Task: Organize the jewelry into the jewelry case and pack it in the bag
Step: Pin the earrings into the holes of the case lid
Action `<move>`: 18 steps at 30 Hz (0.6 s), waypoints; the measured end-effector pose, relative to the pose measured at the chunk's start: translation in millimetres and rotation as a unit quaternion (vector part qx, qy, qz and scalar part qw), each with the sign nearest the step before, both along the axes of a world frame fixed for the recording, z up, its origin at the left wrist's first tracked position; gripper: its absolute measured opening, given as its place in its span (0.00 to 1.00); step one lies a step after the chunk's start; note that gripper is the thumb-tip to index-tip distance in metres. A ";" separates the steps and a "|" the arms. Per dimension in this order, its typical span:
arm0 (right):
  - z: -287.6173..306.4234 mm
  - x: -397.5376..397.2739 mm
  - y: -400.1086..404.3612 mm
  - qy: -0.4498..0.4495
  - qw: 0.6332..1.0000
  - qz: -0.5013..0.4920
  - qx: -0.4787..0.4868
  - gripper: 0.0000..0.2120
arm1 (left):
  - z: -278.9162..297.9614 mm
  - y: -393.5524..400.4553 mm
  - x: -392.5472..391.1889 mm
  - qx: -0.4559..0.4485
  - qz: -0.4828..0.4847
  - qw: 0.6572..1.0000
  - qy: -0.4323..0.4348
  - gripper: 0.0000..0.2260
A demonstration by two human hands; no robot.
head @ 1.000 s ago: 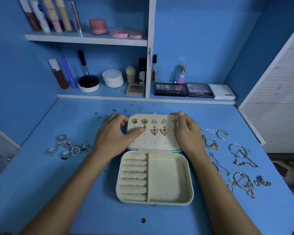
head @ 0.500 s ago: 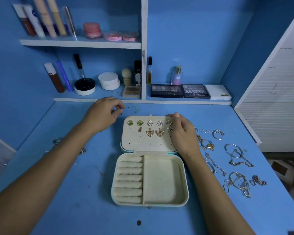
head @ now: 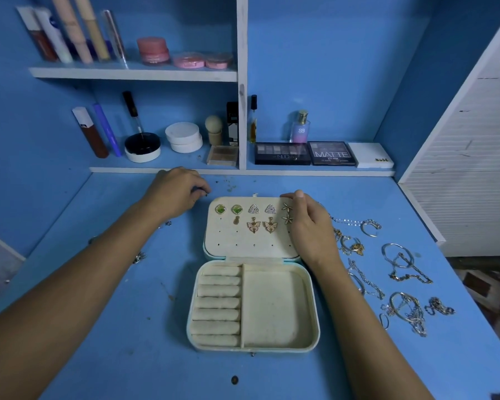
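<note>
Your left hand (head: 175, 192) sat on the blue desk (head: 127, 327) just left of the case lid's far corner, fingers curled in, with the tips closing on a tiny dark piece (head: 205, 194) at the thumb; it was too small to say what it was. Your right hand (head: 308, 226) rested on the right edge of the open lid (head: 248, 243), fingers bent over that edge and holding it, the thumb reaching along the lid's far rim.

The jewelry case (head: 253, 307) lay open flat in the middle of the desk. Its lid panel carried two green studs (head: 228, 209), two pale triangular studs (head: 261, 209), two star studs (head: 287, 212) partly behind your fingers, a small gold drop (head: 236, 220) and a pair of butterfly earrings (head: 261, 225); the lower rows of holes held nothing. In the base, the left compartment held the ring rolls (head: 218, 307) with no rings in them, and the right tray (head: 274, 307) was bare.

Chains, bangles and hoops (head: 399, 272) lay loose on the desk to the right of your right arm. A few rings (head: 139, 256) showed beside your left forearm, mostly hidden by it. Behind, the shelves (head: 133, 73) held tubes, jars and palettes (head: 306, 153)
</note>
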State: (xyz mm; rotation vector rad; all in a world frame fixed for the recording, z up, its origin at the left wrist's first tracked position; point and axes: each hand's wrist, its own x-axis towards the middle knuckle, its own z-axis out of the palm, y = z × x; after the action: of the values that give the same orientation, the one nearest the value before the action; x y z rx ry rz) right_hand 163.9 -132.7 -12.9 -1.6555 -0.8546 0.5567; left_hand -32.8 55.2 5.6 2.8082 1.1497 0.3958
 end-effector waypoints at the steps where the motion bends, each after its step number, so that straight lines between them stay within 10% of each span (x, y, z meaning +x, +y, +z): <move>1: -0.5 0.0 0.3 -0.001 1.000 0.000 0.001 0.21 | 0.4 -0.1 0.3 -0.001 0.003 1.000 0.002 0.08; 18: -1.5 0.5 1.1 0.002 1.000 0.005 0.002 0.21 | 8.3 -15.1 3.9 -0.018 0.007 0.986 -0.166 0.10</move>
State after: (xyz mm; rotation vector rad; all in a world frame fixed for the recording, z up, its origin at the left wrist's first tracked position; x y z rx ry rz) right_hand 164.4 -131.6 -14.4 -1.6466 -0.8605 0.5634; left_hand -28.8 40.1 13.9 2.5723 1.0884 0.7987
